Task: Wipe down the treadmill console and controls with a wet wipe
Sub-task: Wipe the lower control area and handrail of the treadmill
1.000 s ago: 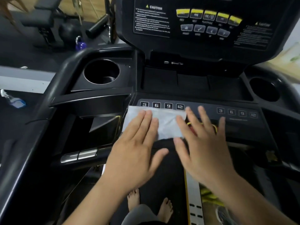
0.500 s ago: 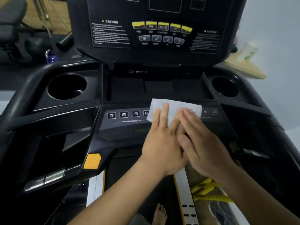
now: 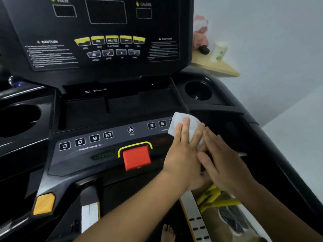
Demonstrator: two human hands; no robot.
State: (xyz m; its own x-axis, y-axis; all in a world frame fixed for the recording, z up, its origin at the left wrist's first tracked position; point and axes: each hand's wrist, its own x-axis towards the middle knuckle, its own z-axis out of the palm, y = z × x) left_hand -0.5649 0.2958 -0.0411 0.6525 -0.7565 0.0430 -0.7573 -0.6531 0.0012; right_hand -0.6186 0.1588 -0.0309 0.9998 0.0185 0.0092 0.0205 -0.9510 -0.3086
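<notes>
A white wet wipe (image 3: 180, 121) lies on the right end of the grey control strip (image 3: 111, 145) of the black treadmill console (image 3: 104, 49). My left hand (image 3: 183, 149) presses flat on the wipe with straight fingers. Partly over it, my right hand (image 3: 225, 163) also lies flat, its fingertips touching the wipe's right side. The wipe covers the right-hand number buttons past 3 and 6. A red stop button (image 3: 136, 157) sits just left of my left hand.
Cup holders sit at the left (image 3: 19, 119) and right (image 3: 198, 90) of the console. A wooden shelf (image 3: 215, 68) with a white bottle (image 3: 218, 51) stands behind the right side. A yellow-orange tab (image 3: 44, 203) marks the left handrail. A bare foot (image 3: 167, 233) stands on the belt below.
Both hands slid the wipe rightward along the control strip, from the left number buttons to its right end. The red stop button and left buttons are now uncovered.
</notes>
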